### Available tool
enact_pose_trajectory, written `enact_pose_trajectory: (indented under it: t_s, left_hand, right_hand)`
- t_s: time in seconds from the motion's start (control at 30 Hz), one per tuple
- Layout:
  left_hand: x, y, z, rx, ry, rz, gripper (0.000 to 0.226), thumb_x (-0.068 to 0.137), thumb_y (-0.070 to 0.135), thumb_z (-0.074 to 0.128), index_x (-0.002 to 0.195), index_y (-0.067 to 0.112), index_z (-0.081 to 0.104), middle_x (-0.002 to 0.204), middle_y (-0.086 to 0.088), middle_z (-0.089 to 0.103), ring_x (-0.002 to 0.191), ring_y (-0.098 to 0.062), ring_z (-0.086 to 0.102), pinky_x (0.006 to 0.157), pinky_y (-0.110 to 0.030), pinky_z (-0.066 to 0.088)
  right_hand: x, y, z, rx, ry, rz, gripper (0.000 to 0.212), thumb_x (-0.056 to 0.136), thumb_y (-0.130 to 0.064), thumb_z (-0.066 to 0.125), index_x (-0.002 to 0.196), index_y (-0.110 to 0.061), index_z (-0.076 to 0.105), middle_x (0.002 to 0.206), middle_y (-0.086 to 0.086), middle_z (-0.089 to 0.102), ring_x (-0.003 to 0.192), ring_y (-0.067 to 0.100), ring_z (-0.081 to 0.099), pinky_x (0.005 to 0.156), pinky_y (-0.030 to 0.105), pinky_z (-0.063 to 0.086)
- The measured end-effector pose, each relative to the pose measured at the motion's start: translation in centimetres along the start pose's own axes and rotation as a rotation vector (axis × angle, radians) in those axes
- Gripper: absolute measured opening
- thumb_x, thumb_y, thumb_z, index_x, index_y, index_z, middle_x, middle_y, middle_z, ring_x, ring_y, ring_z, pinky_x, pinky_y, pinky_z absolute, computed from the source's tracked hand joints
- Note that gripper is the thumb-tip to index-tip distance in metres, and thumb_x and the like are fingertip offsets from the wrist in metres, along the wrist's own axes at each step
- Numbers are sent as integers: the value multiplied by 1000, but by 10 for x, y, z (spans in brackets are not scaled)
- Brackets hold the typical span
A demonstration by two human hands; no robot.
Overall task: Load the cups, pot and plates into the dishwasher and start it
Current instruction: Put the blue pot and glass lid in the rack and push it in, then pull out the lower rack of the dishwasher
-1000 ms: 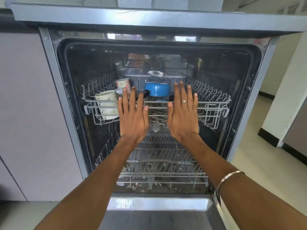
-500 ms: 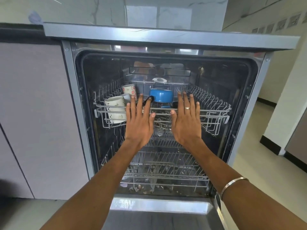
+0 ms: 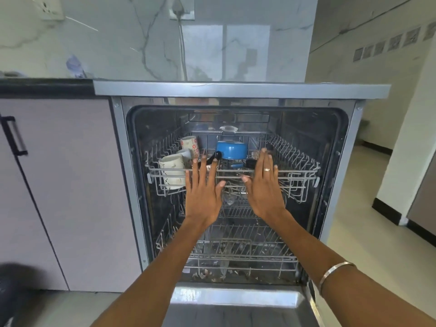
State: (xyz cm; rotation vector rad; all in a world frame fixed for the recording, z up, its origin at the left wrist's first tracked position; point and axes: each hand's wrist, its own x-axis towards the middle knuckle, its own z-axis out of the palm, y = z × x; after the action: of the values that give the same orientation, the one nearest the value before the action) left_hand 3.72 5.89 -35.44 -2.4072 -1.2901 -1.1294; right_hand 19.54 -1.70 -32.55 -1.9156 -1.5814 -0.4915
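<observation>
The dishwasher (image 3: 339, 142) stands open with its door (image 3: 236, 308) folded down below me. Its upper wire rack (image 3: 299, 173) holds a white cup (image 3: 171, 165) lying at the left, a red-flowered cup (image 3: 190, 143) behind it, and a blue pot (image 3: 231, 149) with a black handle in the middle. My left hand (image 3: 203, 192) and my right hand (image 3: 264, 190) lie flat, fingers spread, against the rack's front rail. Neither hand grips anything. The lower rack (image 3: 236, 253) sits beneath; I see no plates in it.
A pale cabinet (image 3: 59, 185) with a black handle (image 3: 14, 135) stands to the left under a dark counter. Marble wall behind. Tiled floor and a white pillar (image 3: 410, 161) lie to the right. A dark object (image 3: 11, 291) sits at the lower left.
The view has tilted up and drawn back, showing the wall above. Both hands stay flat on the upper rack's front, and the rack sits deeper inside the dishwasher.
</observation>
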Motion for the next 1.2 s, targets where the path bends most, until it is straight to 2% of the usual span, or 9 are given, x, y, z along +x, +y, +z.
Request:
enact_pose_trajectory:
  t_s: [0.13, 0.23, 0.33, 0.47, 0.57, 0.67, 0.77, 0.97, 1.2]
  left_hand:
    - [-55, 8, 1, -220, 34, -16, 53, 108, 31, 22, 157, 18, 7, 165, -3, -7, 151, -20, -11, 123, -44, -4]
    - [-100, 5, 18, -287, -46, 3, 51, 107, 35, 18, 148, 13, 37, 157, -8, 32, 145, -23, 31, 118, -43, 26]
    - [-119, -3, 35, -333, -64, -44, 39, 105, 27, 32, 130, 11, 57, 125, -6, 65, 112, -24, 64, 102, -32, 46]
    - [-110, -5, 53, -303, -216, -94, 35, 99, 7, 49, 133, 10, 55, 125, -5, 61, 110, -21, 61, 98, -33, 52]
    - [-103, -6, 73, -305, -362, -155, 23, 101, 12, 46, 120, 12, 58, 105, -5, 64, 87, -15, 63, 78, -26, 56]
    - [-105, -11, 91, -364, -442, -240, 24, 105, 21, 38, 89, 18, 56, 81, 1, 60, 67, -8, 55, 59, -16, 45]
    - [-99, -18, 107, -386, -429, -288, 27, 105, 24, 38, 84, 19, 54, 69, 9, 53, 58, 1, 49, 45, -10, 34]
    - [-103, -24, 119, -491, -411, -363, 23, 104, 20, 43, 105, 9, 63, 67, 9, 53, 56, -2, 51, 45, -11, 35]
    - [-110, -21, 114, -556, -448, -362, 25, 104, 21, 42, 97, 10, 63, 63, 6, 55, 50, -2, 49, 43, -12, 36]
  right_hand:
    - [-39, -8, 3, 157, 13, -92, 68, 106, -28, 28, 153, -17, -20, 162, 0, -20, 151, 19, -9, 122, 44, 18]
    - [-70, -1, 20, 219, -61, -136, 63, 106, -23, 30, 156, -22, -8, 164, -6, -15, 143, 22, 34, 108, 35, 44]
    - [-93, 12, 37, 210, -112, -128, 56, 105, -19, 33, 157, -21, 11, 164, -1, 11, 134, 20, 47, 110, 28, 39]
    - [-101, 17, 66, 146, -258, -37, 49, 104, -14, 36, 152, -24, 30, 150, 2, 43, 115, 19, 60, 98, 32, 52]
    - [-95, 18, 88, 200, -424, 87, 37, 105, -13, 38, 141, -16, 46, 132, 10, 58, 111, 24, 61, 92, 31, 49]
    - [-100, 19, 115, 112, -516, 93, 32, 105, -21, 37, 131, -11, 54, 125, 13, 60, 118, 26, 57, 97, 33, 45]
    - [-99, 27, 139, 123, -454, 187, 31, 105, -29, 35, 119, -13, 58, 114, 8, 62, 107, 24, 59, 91, 33, 48]
    - [-94, 35, 162, 110, -434, 218, 24, 102, -27, 44, 109, -12, 62, 102, 7, 63, 93, 20, 60, 80, 29, 49]
    - [-100, 28, 154, 86, -469, 215, 21, 100, -20, 48, 113, -13, 63, 104, 9, 65, 93, 19, 61, 81, 29, 52]
